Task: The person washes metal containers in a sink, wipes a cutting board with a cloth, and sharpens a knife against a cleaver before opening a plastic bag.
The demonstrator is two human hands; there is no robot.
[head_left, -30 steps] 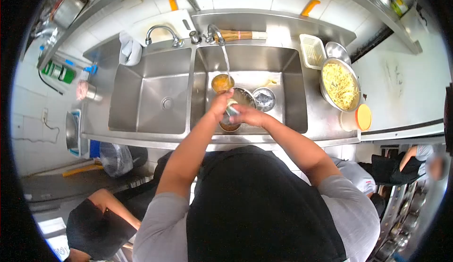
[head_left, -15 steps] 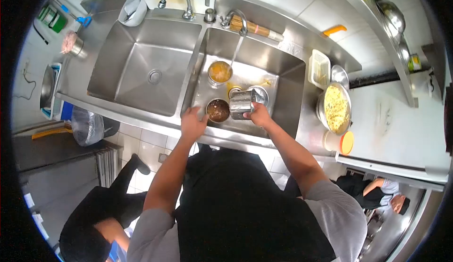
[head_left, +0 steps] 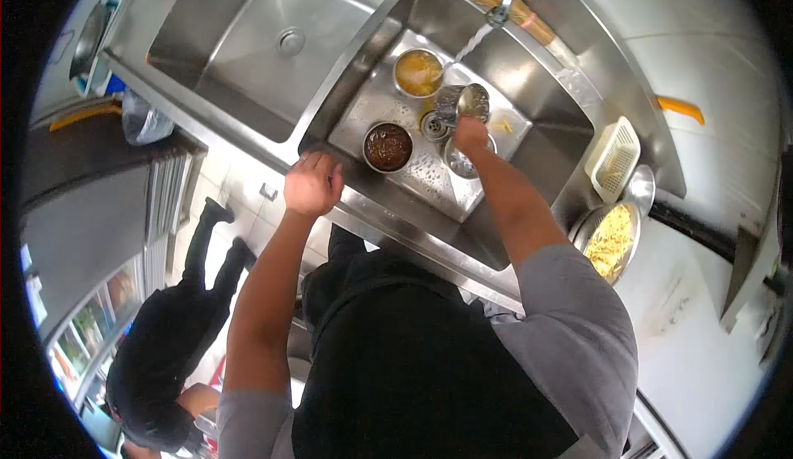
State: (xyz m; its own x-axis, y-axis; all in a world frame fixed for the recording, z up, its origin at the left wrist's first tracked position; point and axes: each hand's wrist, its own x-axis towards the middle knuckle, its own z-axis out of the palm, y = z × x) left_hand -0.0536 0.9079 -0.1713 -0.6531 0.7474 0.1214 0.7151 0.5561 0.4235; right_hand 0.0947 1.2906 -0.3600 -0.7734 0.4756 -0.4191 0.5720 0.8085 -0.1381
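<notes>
My right hand (head_left: 472,134) grips a metal canister (head_left: 453,104), tilted over the right sink basin near its drain (head_left: 433,127). Beneath my right wrist, a shiny metal container (head_left: 459,161) is partly hidden. A round metal container of cloudy orange liquid (head_left: 418,73) stands by the faucet stream. Nearer me is another metal container with dark brown contents (head_left: 387,147). My left hand (head_left: 314,184) rests at the front rim of the sink (head_left: 363,204), fingers curled in, with nothing visible in them.
Water runs from the faucet (head_left: 498,14); a bundle of thin sticks (head_left: 516,9) lies behind it. To the right are a cream plastic basket (head_left: 615,160) and a bowl of yellow shredded food (head_left: 611,240). A co-worker in black (head_left: 157,351) is at lower left.
My right hand has carried the canister away from the brown-filled container, farther into the basin, and tilted it. My left hand has drawn back from that container to the rim. The view has turned.
</notes>
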